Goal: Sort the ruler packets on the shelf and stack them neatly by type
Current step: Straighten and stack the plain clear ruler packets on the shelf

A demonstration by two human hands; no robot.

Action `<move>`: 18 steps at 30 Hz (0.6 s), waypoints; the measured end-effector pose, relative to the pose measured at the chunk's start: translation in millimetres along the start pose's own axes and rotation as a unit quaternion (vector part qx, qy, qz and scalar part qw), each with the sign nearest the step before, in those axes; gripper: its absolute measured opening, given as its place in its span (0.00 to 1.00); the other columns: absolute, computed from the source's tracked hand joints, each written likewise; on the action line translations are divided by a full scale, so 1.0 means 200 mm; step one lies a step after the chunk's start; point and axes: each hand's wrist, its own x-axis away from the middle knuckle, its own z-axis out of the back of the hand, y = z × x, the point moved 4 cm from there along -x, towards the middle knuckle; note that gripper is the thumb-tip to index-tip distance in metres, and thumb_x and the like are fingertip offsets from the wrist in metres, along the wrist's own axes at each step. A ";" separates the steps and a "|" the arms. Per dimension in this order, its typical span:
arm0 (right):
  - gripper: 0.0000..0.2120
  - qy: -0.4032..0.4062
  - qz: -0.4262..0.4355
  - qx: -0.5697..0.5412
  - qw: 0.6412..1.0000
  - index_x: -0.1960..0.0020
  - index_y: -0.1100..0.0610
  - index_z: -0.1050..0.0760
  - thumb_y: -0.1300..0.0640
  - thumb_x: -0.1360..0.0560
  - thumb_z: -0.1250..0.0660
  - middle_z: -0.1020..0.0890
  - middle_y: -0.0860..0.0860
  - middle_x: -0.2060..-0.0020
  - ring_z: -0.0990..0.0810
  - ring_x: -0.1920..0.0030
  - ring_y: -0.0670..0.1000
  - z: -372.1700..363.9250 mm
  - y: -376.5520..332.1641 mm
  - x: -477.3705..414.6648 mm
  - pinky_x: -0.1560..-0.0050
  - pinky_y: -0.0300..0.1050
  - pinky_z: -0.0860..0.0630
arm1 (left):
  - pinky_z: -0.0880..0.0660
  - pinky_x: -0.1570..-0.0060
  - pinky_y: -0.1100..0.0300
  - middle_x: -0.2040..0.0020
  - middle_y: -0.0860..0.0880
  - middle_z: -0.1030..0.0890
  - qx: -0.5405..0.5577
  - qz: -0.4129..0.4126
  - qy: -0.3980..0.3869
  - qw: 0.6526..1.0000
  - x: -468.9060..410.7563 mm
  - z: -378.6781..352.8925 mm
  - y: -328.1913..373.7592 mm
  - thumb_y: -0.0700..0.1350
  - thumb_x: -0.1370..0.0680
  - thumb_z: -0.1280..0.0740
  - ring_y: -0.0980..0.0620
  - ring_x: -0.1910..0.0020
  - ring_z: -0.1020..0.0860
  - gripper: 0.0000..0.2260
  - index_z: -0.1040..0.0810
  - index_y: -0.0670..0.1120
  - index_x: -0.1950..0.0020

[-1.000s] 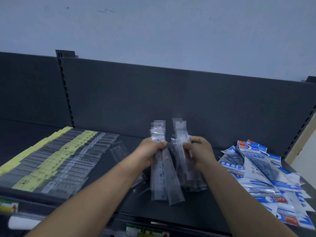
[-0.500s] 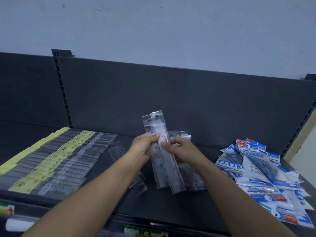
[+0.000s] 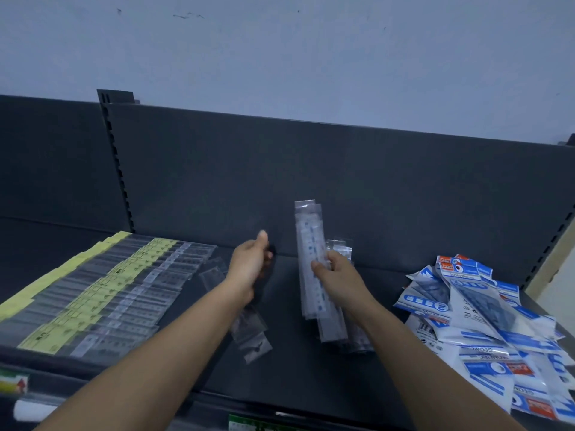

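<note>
My right hand [image 3: 334, 273] grips a bunch of clear ruler packets [image 3: 309, 244], held upright above the middle of the dark shelf [image 3: 295, 371]. More clear packets [image 3: 354, 337] lie under that bunch. My left hand [image 3: 250, 264] hovers to the left of the bunch, fingers apart, holding nothing. Below my left wrist lie a few small clear packets [image 3: 252, 335]. On the left of the shelf, rows of clear ruler packets with yellow labels [image 3: 93, 293] are laid out overlapping. A loose heap of blue-and-white packets [image 3: 485, 321] covers the right end.
The shelf's dark back panel [image 3: 342, 181] rises right behind my hands, with a slotted upright [image 3: 118, 169] at the left. Price-label strips [image 3: 14, 381] run along the shelf's front edge. A pale wall [image 3: 280, 51] is above.
My left hand has let go of its clear packets and moved left; the whole bunch now sits in my right hand, lifted higher and held more upright.
</note>
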 end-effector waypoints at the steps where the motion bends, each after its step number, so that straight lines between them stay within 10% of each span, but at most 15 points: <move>1: 0.08 0.025 0.000 0.021 0.999 0.44 0.56 0.28 0.54 0.20 0.40 0.20 0.55 0.52 0.23 0.59 0.50 0.02 0.01 -0.02 0.58 0.45 0.26 | 0.28 0.52 0.57 0.47 0.46 0.20 -0.132 -0.029 0.024 0.991 -0.02 0.04 -0.01 0.53 0.20 0.36 0.50 0.51 0.23 0.10 0.24 0.47 0.47; 4: 0.09 0.077 0.004 0.111 0.991 0.41 0.55 0.31 0.55 0.20 0.42 0.21 0.54 0.52 0.21 0.54 0.54 0.08 0.02 -0.05 0.52 0.51 0.24 | 0.40 0.32 0.45 0.28 0.45 0.34 -0.539 -0.026 0.009 0.842 -0.05 0.13 -0.05 0.60 0.24 0.35 0.42 0.28 0.38 0.25 0.32 0.50 0.31; 6: 0.11 0.087 -0.006 0.181 0.980 0.40 0.55 0.31 0.54 0.20 0.42 0.20 0.54 0.52 0.21 0.53 0.56 0.11 0.04 -0.06 0.53 0.51 0.25 | 0.48 0.30 0.36 0.22 0.44 0.47 -0.620 0.023 -0.035 0.784 -0.02 0.16 -0.09 0.67 0.26 0.38 0.39 0.23 0.50 0.36 0.42 0.51 0.24; 10: 0.16 0.097 -0.025 0.340 0.935 0.41 0.60 0.29 0.49 0.22 0.39 0.21 0.57 0.46 0.24 0.45 0.58 0.13 0.09 -0.07 0.50 0.51 0.27 | 0.53 0.26 0.39 0.21 0.44 0.54 -0.620 -0.003 -0.098 0.778 -0.01 0.16 -0.14 0.65 0.26 0.34 0.41 0.22 0.55 0.40 0.49 0.51 0.21; 15: 0.22 0.126 0.054 0.475 0.869 0.35 0.54 0.30 0.44 0.24 0.36 0.27 0.54 0.38 0.32 0.38 0.56 0.05 -0.02 -0.05 0.42 0.48 0.32 | 0.45 0.27 0.57 0.21 0.48 0.50 -0.462 -0.069 -0.143 0.873 -0.01 0.16 -0.15 0.53 0.34 0.22 0.50 0.23 0.49 0.48 0.47 0.51 0.21; 18: 0.18 0.076 0.123 0.442 0.885 0.37 0.49 0.26 0.44 0.23 0.37 0.25 0.51 0.38 0.32 0.36 0.55 -0.07 -0.10 -0.03 0.39 0.47 0.34 | 0.39 0.31 0.50 0.27 0.45 0.39 -0.607 -0.046 -0.058 0.791 0.02 0.20 -0.11 0.66 0.37 0.26 0.44 0.26 0.43 0.48 0.40 0.48 0.25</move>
